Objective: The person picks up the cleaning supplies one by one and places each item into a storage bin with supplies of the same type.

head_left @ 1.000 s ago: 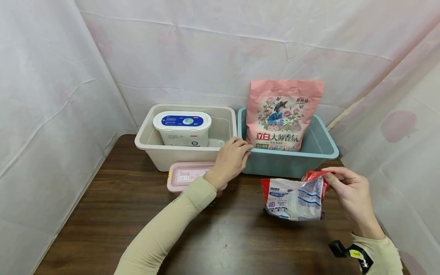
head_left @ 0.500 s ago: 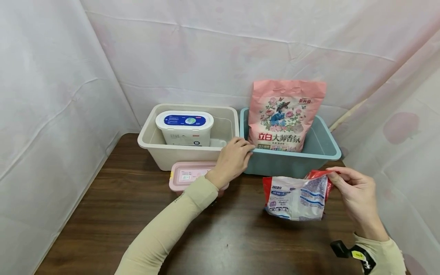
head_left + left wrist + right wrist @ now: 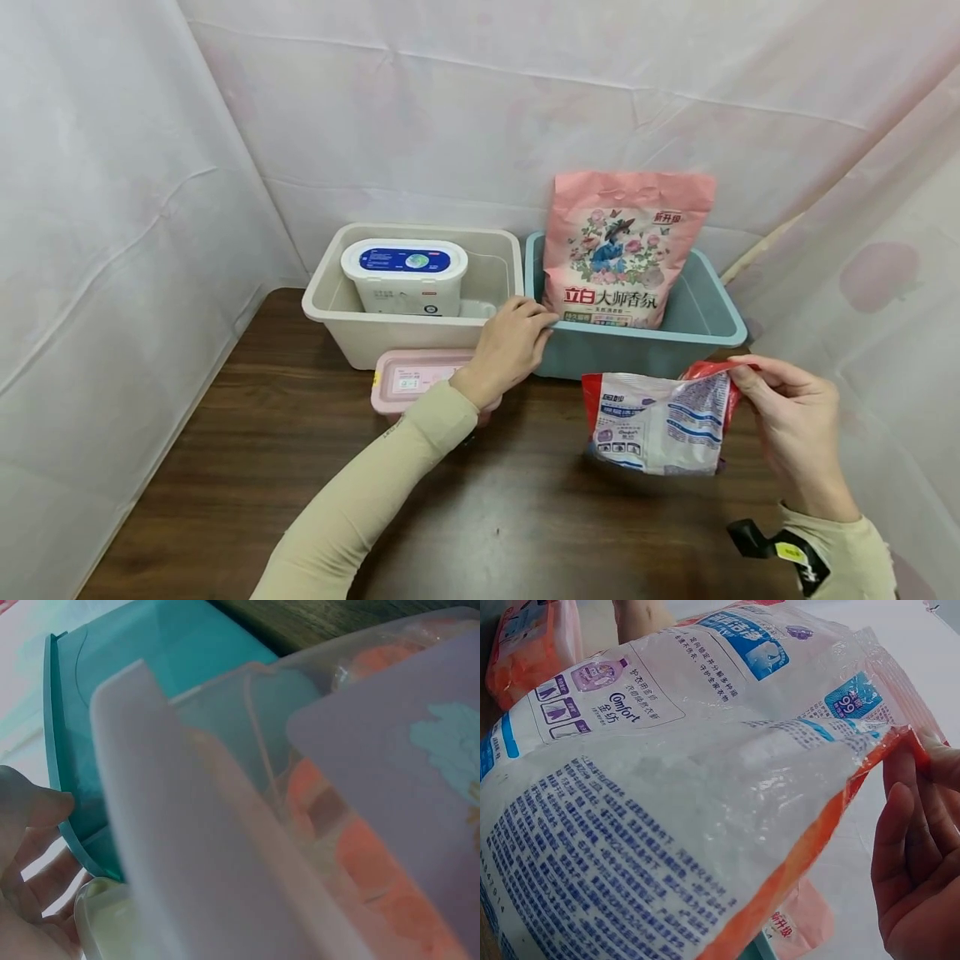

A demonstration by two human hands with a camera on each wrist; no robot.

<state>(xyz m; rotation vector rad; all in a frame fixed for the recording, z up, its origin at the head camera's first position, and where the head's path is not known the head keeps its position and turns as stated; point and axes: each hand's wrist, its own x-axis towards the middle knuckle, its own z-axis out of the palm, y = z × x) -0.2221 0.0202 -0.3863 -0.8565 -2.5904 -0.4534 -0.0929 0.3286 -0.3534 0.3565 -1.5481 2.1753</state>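
Note:
My left hand (image 3: 510,342) holds the near left part of the blue bin's (image 3: 637,357) rim; the left wrist view shows the thumb against it. My right hand (image 3: 797,421) pinches the red upper corner of a white-and-red laundry detergent bag (image 3: 663,429), printed with blue text. The bag hangs over the table in front of the blue bin. A pink laundry powder bag (image 3: 626,242) leans upright inside that bin. Under my left wrist, partly hidden, sits a pink lidded box (image 3: 420,367); orange pieces show through its side in the left wrist view.
To the left of the blue bin stands a cream bin (image 3: 405,337) with a white lidded tub (image 3: 405,287) in it. Both bins are at the back of the dark wooden table (image 3: 480,533). White curtains (image 3: 450,108) hang behind and at both sides.
My right hand has moved a little to the right with the detergent bag, lifting it slightly. My left hand keeps its place on the blue bin's rim.

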